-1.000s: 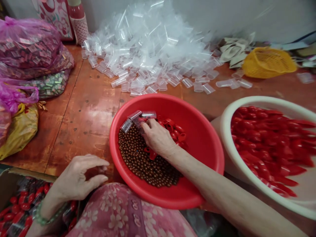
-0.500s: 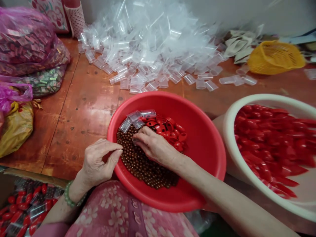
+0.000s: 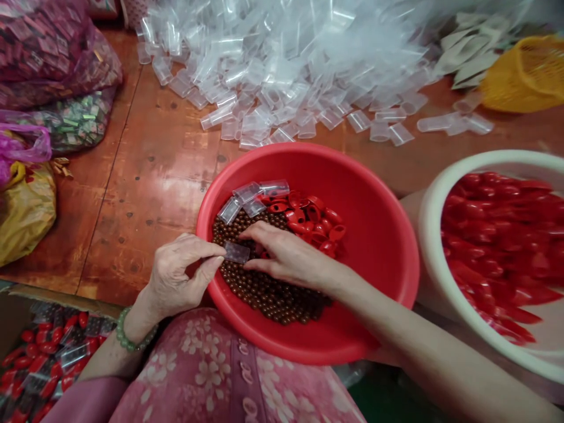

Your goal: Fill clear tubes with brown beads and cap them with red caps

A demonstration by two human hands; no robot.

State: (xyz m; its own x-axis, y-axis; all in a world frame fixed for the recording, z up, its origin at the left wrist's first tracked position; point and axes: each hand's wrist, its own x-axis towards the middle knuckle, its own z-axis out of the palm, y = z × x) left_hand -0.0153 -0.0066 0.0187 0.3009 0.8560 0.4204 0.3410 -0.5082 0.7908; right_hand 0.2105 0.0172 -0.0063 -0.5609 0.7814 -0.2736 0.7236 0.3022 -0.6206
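- The left hand [image 3: 180, 276] pinches a short clear plastic tube [image 3: 237, 252] between thumb and forefinger, over the beads.
- The right hand [image 3: 286, 255] lies half-open above round brown beads [image 3: 259, 288], which sit beside glossy red plastic pieces [image 3: 315, 220] inside a round red plastic basin [image 3: 388, 294].

A wooden table [image 3: 145, 194] with a reddish-brown, glossy top fills most of the view, and a dark seam runs across it on the left. Indoor light leaves a soft shine on the boards. Along the far left, a pink plastic bag [image 3: 39, 53] sits against a bag of shiny green packets [image 3: 74, 120], with a yellow bag [image 3: 26, 211] lower down. A yellow basket [image 3: 524, 76] lies tilted at the far right, beside some pale folded pieces [image 3: 476, 53]. The flap of a cardboard box [image 3: 57, 296] shows at the near left edge. A dark green patch of floor [image 3: 388, 399] shows low down.
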